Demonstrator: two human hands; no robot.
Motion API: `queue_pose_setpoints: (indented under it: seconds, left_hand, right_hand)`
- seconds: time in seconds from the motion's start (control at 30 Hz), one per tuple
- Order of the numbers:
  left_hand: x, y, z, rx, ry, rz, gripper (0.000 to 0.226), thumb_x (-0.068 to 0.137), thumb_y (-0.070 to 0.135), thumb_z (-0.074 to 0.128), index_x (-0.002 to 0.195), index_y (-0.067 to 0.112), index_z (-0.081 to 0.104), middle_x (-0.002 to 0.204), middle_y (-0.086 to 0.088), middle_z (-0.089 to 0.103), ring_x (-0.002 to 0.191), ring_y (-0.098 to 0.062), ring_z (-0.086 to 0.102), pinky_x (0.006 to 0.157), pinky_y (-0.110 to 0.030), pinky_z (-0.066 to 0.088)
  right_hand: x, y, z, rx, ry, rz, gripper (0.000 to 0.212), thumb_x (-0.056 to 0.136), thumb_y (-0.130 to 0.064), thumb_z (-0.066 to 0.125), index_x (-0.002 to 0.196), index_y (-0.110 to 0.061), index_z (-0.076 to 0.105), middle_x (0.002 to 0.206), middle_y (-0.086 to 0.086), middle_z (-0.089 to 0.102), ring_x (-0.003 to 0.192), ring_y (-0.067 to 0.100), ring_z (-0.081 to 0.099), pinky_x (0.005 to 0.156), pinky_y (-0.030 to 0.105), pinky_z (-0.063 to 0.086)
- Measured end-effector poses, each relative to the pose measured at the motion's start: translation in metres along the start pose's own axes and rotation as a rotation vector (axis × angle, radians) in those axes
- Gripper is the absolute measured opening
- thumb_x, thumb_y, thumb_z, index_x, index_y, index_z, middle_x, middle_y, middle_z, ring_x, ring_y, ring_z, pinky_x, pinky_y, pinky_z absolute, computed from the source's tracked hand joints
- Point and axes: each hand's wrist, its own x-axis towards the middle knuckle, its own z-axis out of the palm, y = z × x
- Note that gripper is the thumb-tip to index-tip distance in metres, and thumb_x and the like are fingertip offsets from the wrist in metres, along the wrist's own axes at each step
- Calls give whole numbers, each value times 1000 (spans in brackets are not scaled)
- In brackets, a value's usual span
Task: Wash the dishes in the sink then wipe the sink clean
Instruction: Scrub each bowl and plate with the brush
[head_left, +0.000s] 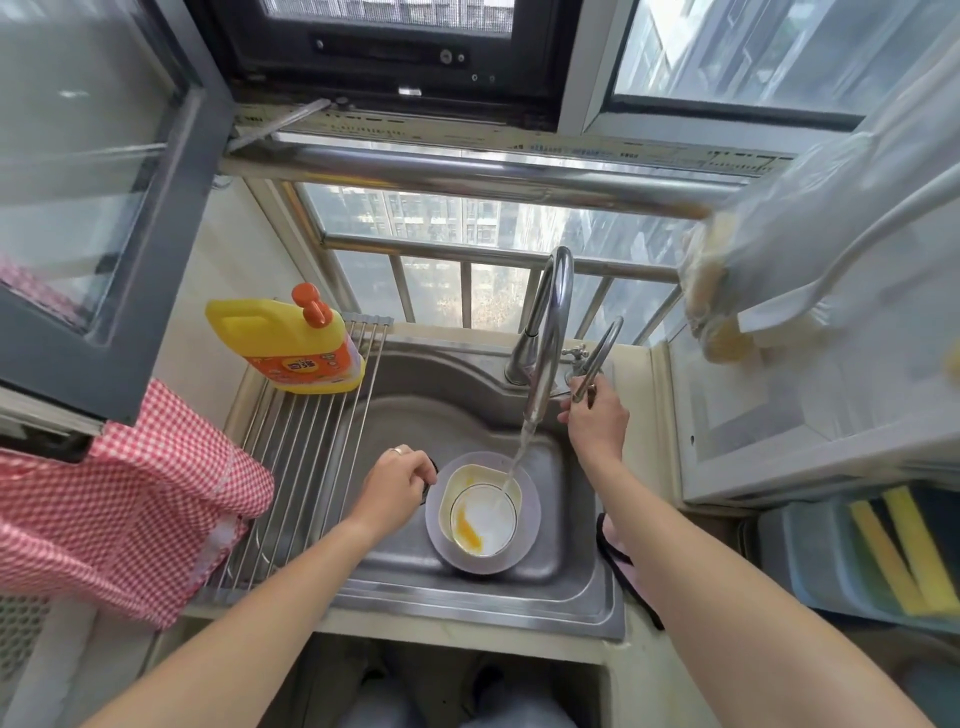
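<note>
Beside sink, detergent bottle on drying rack, left fingers curled on dark handle, right fingers gripping faucet lever
</note>
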Motion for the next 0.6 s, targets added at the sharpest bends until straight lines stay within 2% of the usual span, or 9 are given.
queue_pose_setpoints:
  seconds: [0.1,0.17,0.27,0.33,0.43,0.5,0.53,0.6]
  left_hand:
    - [0,1,-3,-9,22,10,40,78,-7,46,71,28,63,81,11,56,87,-14,53,76,-30,42]
    - [0,1,-6,-6,23,8,38,79,-7,45,72,26,64,82,11,57,88,-12,53,77,-31,44]
    - [0,0,-8,0,22,5,38,79,-8,44,74,23,66,83,9,58,89,-12,54,79,-32,46]
    - [0,2,-9,12,15,4,38,80,-7,44,75,24,66,84,9,58,89,-11,54,78,-31,45]
    - [3,9,-9,40,-27,6,37,81,-5,45,76,26,65,85,9,57,87,-9,53,73,-29,42]
    - [6,17,-10,64,-95,28,39,83,-3,45,75,30,64,87,8,58,86,-8,55,76,-29,45]
    - [8,21,-10,79,-136,44,40,84,-2,45,75,33,62,89,8,59,86,-7,56,78,-29,46]
    - [14,31,-11,123,-219,87,39,86,3,45,75,37,60,91,9,60,87,-4,56,80,-24,44]
  right_hand:
    - [2,-15,3,78,5,-22,12,101,-20,58,90,-16,64,81,7,71,68,18,70,54,8,45]
    - [5,-24,5,82,3,-73,12,101,-23,59,90,-19,62,75,-1,69,62,4,67,62,10,48]
    - [6,-27,6,41,-24,-139,7,101,-18,58,97,-15,62,79,-5,65,64,-7,63,60,6,45]
    - [6,-25,4,7,-51,-144,5,100,-19,61,95,-17,60,83,-1,67,70,1,65,67,16,49]
    - [2,-18,0,-48,-124,-65,12,96,-17,63,95,-22,52,87,3,67,79,21,69,71,31,55]
    - [-1,-11,-9,-114,-127,-41,12,94,-12,59,98,-22,55,89,1,66,81,25,69,78,42,57]
    - [-3,-9,-16,-137,-112,-29,14,93,-11,56,99,-23,58,91,-1,68,83,24,69,82,43,57]
    - [-10,-10,-34,-152,-47,13,20,93,-8,53,100,-23,64,99,0,71,88,20,66,86,34,53]
